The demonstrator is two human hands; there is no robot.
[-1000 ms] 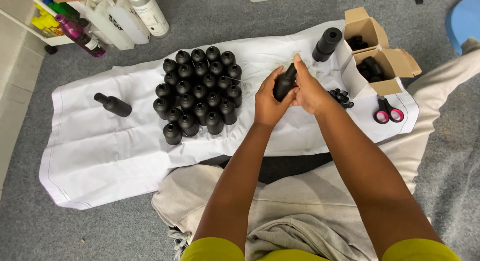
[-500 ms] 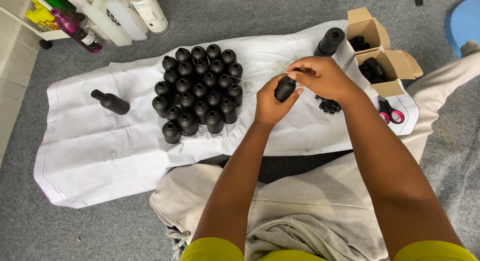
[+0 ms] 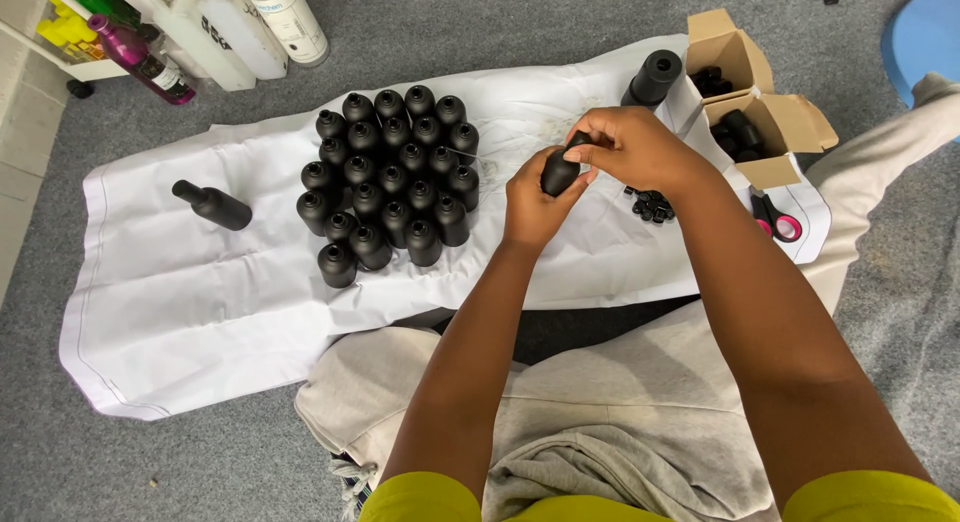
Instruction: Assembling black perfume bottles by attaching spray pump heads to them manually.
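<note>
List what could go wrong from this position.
1. The black bottle sits between the left hand and right hand above the sheet; a slip could drop it into the packed cluster of bottles and topple several.
2. The loose small caps beside the right wrist could get scattered.

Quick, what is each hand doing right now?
Left hand: closed around a small black bottle.
Right hand: fingers pinched at the top of the same bottle.

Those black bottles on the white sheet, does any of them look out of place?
Yes: one black bottle lies on its side, alone at the left of the white sheet, while the cluster of bottles stands upright together.
</note>
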